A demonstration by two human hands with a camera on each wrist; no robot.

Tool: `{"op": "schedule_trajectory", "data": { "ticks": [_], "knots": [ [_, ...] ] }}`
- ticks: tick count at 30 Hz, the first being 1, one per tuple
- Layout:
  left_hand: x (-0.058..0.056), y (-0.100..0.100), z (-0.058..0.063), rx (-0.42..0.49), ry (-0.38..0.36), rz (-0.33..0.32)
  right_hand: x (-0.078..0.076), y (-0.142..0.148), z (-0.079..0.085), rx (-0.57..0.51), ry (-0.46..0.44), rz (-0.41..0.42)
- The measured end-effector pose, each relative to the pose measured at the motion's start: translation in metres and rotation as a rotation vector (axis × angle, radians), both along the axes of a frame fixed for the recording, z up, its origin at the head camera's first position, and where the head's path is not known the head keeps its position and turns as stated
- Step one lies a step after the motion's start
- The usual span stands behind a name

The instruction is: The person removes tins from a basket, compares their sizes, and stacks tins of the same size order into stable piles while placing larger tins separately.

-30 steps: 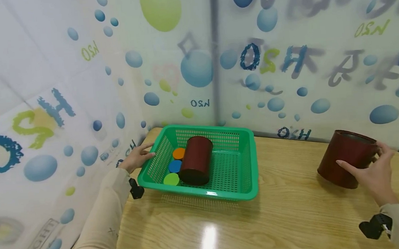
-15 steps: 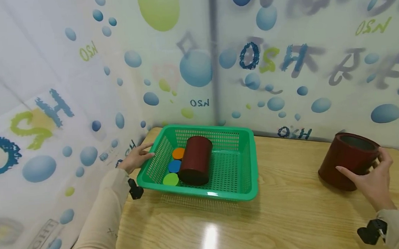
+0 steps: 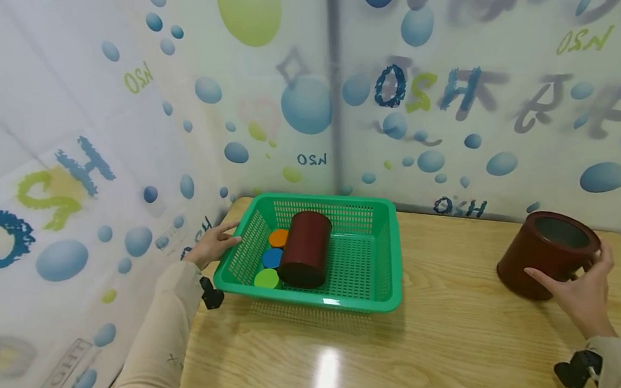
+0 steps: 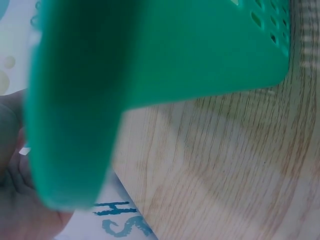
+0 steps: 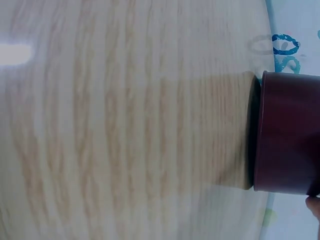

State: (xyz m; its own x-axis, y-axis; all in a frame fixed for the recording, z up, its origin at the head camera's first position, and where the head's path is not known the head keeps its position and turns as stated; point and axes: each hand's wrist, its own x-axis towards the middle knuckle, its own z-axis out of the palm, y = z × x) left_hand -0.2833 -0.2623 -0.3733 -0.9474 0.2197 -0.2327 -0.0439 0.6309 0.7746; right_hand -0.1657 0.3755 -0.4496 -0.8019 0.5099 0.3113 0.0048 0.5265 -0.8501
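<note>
My right hand (image 3: 583, 296) grips a dark red cylindrical canister (image 3: 533, 257) at the right of the table, thumb on its near side and fingers behind its right side. The canister leans a little, and its grey hollow top faces up. In the right wrist view the same canister (image 5: 287, 132) has its base close over the wood, with a shadow beside it. My left hand (image 3: 210, 247) touches the left rim of a green plastic basket (image 3: 389, 302), fingers extended. A second dark red canister (image 3: 305, 250) lies on its side in the basket.
Beside the lying canister, the basket holds an orange disc (image 3: 278, 238), a blue disc (image 3: 272, 257) and a lime green disc (image 3: 267, 279). The wooden table (image 3: 447, 328) meets patterned curtains (image 3: 262, 102) at the back and left.
The right hand's canister has tipped so that more of its hollow top shows, and it sits slightly lower. The left hand and the basket stay in place.
</note>
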Motion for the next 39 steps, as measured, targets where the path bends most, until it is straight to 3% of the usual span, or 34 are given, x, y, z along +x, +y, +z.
{"op": "schedule_trajectory", "data": {
  "ticks": [10,20,23,29,32,39],
  "knots": [
    [0.001,0.0,0.0,0.001,-0.005,0.0,0.002,-0.001,-0.004,0.007,0.038,0.015],
    [0.0,-0.001,-0.002,-0.002,0.004,0.003,-0.015,0.039,-0.04,0.059,0.057,-0.007],
    [-0.001,-0.002,-0.002,0.001,0.008,0.007,-0.02,0.053,-0.044,0.1,0.062,-0.024],
    [-0.002,-0.001,-0.003,-0.007,0.007,0.009,-0.019,0.057,-0.029,0.173,0.134,-0.029],
    [-0.002,-0.001,-0.003,-0.005,0.006,0.008,-0.019,0.046,-0.018,0.186,0.125,0.01],
    [-0.002,-0.002,-0.005,-0.006,0.021,0.0,-0.024,-0.008,0.014,0.181,0.073,0.256]
  ]
}}
